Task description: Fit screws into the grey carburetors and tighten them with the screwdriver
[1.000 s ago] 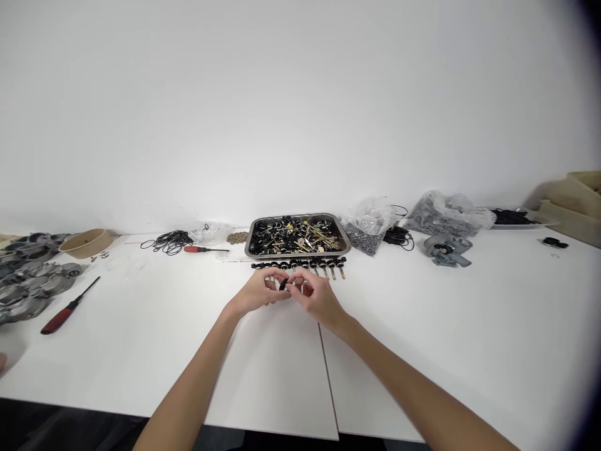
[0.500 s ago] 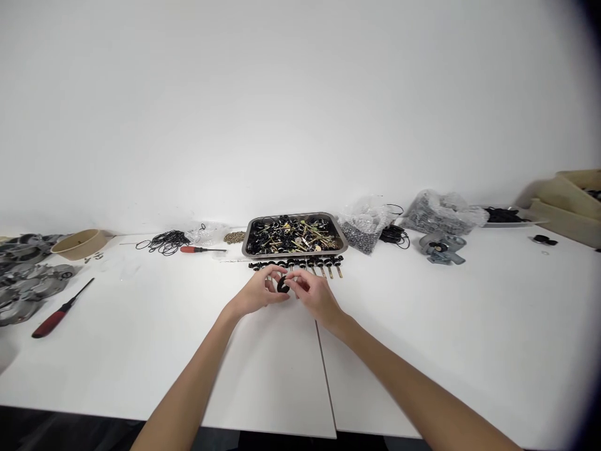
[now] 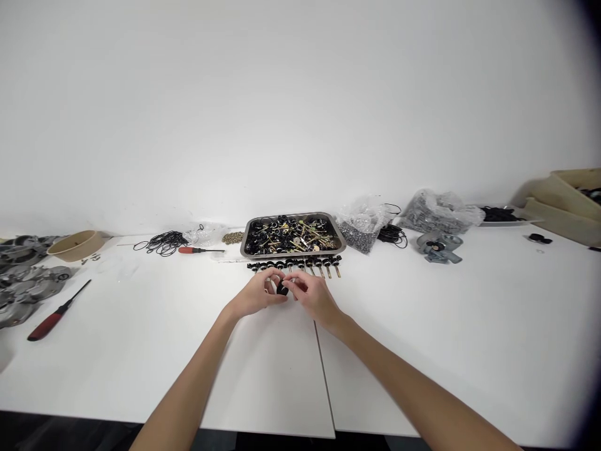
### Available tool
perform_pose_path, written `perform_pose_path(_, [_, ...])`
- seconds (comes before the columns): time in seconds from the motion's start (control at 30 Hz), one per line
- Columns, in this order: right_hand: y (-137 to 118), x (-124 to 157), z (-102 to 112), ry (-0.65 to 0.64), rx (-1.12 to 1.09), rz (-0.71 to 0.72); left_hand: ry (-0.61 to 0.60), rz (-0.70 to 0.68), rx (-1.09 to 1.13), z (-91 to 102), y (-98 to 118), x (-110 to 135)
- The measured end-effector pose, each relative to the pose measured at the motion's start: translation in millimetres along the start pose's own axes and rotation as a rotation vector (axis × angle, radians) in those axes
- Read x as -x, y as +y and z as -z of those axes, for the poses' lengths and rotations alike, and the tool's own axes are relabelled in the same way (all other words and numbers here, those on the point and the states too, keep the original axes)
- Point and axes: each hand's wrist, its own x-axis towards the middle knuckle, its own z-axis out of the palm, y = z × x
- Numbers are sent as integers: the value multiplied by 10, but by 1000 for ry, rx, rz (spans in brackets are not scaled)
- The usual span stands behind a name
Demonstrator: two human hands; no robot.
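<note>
My left hand (image 3: 256, 294) and my right hand (image 3: 313, 295) meet over the white table (image 3: 422, 326), fingers pinched together on a small black round part (image 3: 282, 289) held between them. Just beyond the hands lies a row of several assembled black-and-brass pieces (image 3: 300, 265). Behind that row stands a metal tray (image 3: 250, 233) filled with black rings and brass pins.
At the left lie a red-handled screwdriver (image 3: 51, 318), grey metal castings (image 3: 21, 282) and a tan bowl (image 3: 75, 244). Black O-rings (image 3: 162, 241) and a second red screwdriver (image 3: 200, 250) lie left of the tray. Plastic bags of parts (image 3: 436, 213) and a grey casting (image 3: 439, 244) are at the right.
Both hands stay together on the small black part, and the fingers have shifted around it slightly. The view has drifted a little, nothing else on the table moved.
</note>
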Motion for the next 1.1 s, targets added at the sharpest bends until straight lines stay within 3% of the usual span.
perform_pose_path(1.1, [13,1,-9,1,5,37,-51,-35,-12,16,8,6])
